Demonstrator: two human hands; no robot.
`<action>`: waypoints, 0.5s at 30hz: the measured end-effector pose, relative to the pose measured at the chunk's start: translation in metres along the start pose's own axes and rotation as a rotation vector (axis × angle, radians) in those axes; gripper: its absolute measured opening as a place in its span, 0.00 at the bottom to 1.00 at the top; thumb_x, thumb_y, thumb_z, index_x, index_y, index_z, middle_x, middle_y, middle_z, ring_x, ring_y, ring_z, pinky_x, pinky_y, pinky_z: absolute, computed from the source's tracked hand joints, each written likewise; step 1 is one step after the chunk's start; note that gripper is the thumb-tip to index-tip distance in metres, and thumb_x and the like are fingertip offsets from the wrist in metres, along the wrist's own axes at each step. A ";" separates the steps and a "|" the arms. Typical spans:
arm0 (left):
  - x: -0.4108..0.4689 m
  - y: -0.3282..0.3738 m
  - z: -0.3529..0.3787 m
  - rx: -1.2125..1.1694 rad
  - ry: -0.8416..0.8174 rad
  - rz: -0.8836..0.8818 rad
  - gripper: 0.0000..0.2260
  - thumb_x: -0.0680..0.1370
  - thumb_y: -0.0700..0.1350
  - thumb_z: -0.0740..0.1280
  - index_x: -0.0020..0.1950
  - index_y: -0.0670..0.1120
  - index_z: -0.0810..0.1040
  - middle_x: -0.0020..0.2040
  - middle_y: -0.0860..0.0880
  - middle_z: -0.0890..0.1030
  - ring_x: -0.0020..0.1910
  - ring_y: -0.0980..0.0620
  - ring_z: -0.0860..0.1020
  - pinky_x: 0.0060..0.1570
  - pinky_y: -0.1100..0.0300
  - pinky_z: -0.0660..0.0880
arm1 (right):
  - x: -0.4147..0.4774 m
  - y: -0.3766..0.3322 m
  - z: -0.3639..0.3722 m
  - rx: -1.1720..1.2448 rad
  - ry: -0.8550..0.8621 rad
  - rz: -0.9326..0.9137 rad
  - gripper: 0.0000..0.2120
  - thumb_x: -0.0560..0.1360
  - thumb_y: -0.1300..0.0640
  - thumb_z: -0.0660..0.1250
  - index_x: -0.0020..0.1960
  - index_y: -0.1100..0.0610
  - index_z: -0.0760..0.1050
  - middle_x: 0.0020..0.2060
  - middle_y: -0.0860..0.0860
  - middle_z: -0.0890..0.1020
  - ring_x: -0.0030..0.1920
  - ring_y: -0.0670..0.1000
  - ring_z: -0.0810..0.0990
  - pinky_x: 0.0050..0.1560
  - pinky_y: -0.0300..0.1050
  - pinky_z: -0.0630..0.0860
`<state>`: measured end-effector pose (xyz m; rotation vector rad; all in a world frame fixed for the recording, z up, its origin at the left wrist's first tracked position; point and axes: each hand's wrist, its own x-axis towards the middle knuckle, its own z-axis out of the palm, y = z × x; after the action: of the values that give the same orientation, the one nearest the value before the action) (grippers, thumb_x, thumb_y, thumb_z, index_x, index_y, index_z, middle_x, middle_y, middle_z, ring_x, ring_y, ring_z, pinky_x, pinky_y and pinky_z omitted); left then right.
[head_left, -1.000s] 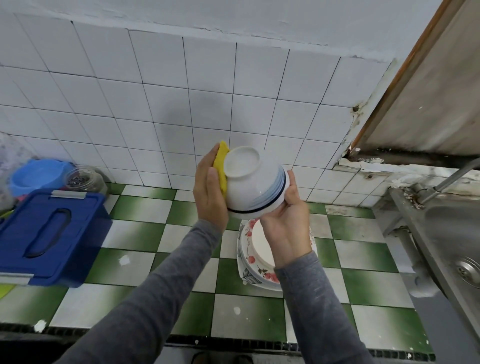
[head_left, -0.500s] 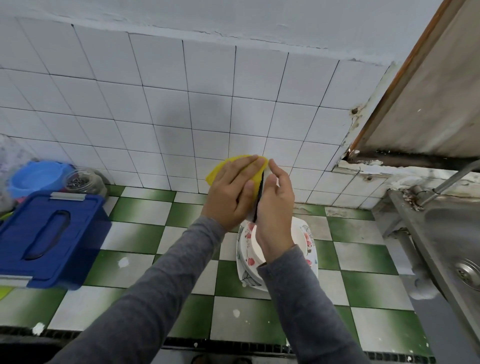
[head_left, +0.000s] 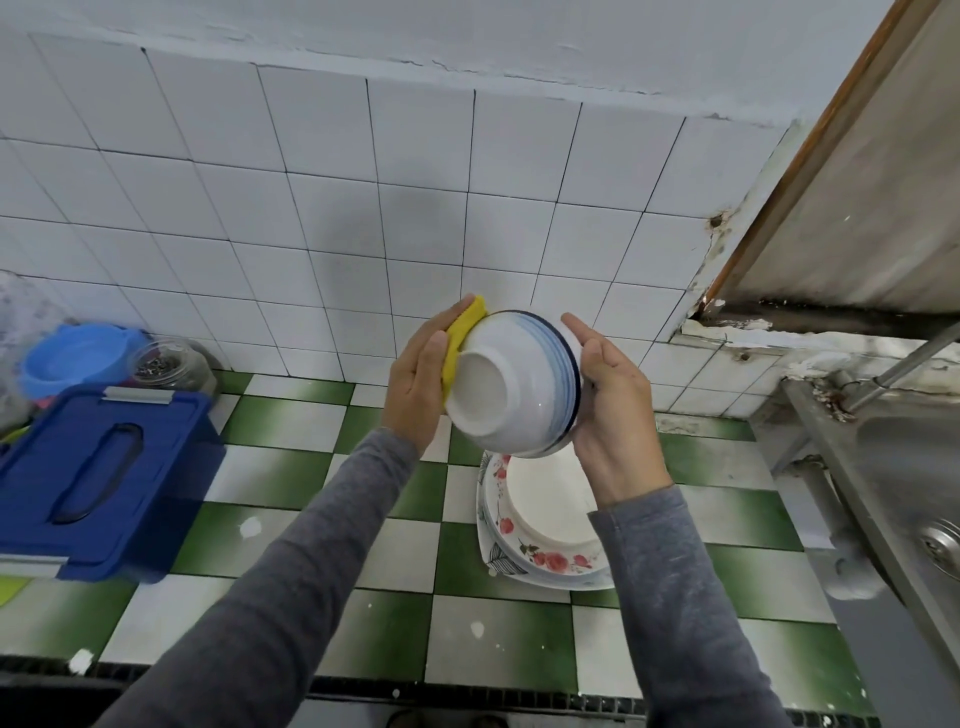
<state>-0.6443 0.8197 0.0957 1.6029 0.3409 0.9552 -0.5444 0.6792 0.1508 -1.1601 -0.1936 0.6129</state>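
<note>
A white bowl with blue bands near its rim is held in the air on its side, its base facing me. My right hand grips the bowl at the rim, fingers curled round its right edge. My left hand holds a yellow sponge and presses it against the bowl's left outer wall. Below the bowl, a stack of white plates with red flower rims lies on the green-and-white tiled counter.
A blue lidded box stands at the left, with a light blue plastic bowl and a glass jar behind it. A steel sink with a tap pipe is at the right. White tiled wall behind.
Half a second ago both hands covered the bowl with the sponge on top. Now the bowl is turned base towards me, and the sponge has slid to its left side.
</note>
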 end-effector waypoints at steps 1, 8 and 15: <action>0.000 0.001 0.001 -0.018 0.003 -0.016 0.18 0.83 0.51 0.52 0.70 0.52 0.71 0.68 0.59 0.75 0.68 0.59 0.73 0.66 0.66 0.69 | 0.001 0.001 -0.002 0.041 0.010 0.021 0.15 0.85 0.60 0.56 0.57 0.54 0.81 0.58 0.53 0.84 0.51 0.51 0.83 0.42 0.42 0.81; -0.003 0.007 0.005 -0.125 -0.025 -0.111 0.18 0.82 0.54 0.53 0.72 0.57 0.67 0.71 0.61 0.71 0.69 0.64 0.71 0.63 0.69 0.69 | 0.002 0.011 -0.015 0.282 0.048 0.094 0.13 0.84 0.60 0.56 0.59 0.56 0.79 0.50 0.51 0.86 0.47 0.50 0.86 0.44 0.47 0.83; -0.008 0.007 0.009 -0.188 0.039 -0.146 0.15 0.84 0.47 0.59 0.70 0.55 0.72 0.68 0.61 0.75 0.69 0.58 0.73 0.66 0.62 0.72 | 0.000 0.023 -0.006 0.063 0.199 -0.045 0.14 0.85 0.59 0.56 0.63 0.55 0.78 0.57 0.50 0.83 0.53 0.49 0.82 0.47 0.39 0.80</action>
<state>-0.6442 0.8060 0.0996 1.3707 0.3781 0.8814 -0.5496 0.6804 0.1276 -1.1449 -0.0307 0.4580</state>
